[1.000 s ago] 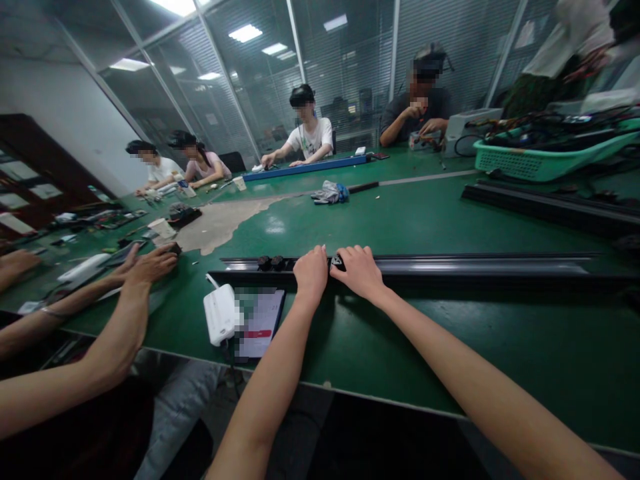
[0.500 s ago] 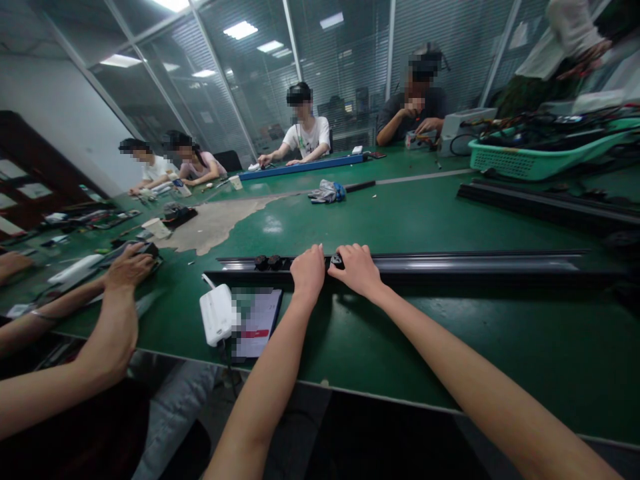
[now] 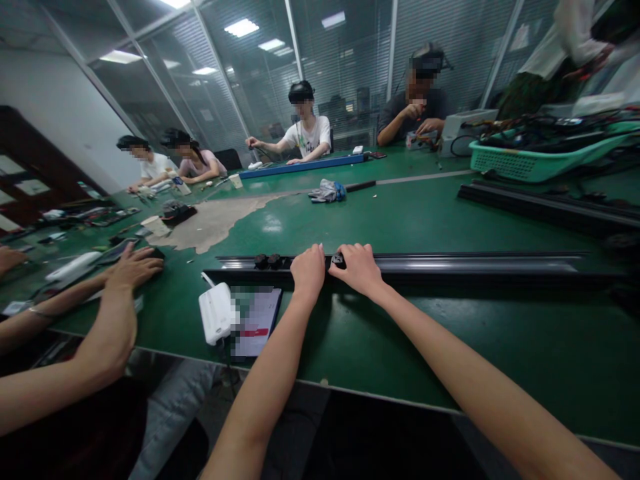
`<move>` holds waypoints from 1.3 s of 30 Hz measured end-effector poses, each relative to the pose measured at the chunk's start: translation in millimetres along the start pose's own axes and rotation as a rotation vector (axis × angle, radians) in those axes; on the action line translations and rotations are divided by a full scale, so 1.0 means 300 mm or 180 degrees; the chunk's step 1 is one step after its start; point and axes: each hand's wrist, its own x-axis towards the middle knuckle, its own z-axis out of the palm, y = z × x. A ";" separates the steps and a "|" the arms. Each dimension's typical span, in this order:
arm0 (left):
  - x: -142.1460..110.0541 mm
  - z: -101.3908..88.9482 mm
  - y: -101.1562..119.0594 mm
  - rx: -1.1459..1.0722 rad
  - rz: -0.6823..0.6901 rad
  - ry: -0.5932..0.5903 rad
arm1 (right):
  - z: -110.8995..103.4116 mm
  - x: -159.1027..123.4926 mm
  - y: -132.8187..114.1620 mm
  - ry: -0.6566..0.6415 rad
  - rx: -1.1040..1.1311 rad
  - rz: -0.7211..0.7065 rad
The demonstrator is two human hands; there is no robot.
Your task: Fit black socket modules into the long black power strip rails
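The rail [image 3: 475,265] runs beneath both hands. The right hand [image 3: 361,269] pinches a black part [image 3: 337,260]; the left hand [image 3: 309,272] curls over the rail beside it, its grip hidden. Left of that hand sit two knobs [image 3: 261,261]; nearer the worktop [image 3: 400,353] edge, a phone [image 3: 260,323].

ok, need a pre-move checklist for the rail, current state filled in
1. Black rail resting on the table: ok.
2. Right hand on the small black piece: ok, piece between thumb and fingers.
3. Left hand grip: cannot tell, fingers hidden.
4. Small black piece fully seated in the rail: cannot tell.
5. White box strap off the rail: cannot tell, it reaches the left end.
6. Neighbour's hand off the rail: ok.
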 end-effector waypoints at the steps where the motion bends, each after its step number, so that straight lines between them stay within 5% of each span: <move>1: 0.000 0.000 0.000 0.0008 -0.0006 -0.0001 | 0.001 0.000 0.001 -0.0004 -0.0009 -0.0002; 39: -0.004 0.007 -0.002 -0.0086 0.0014 0.0019 | 0.002 0.003 0.006 -0.0037 -0.0081 0.0147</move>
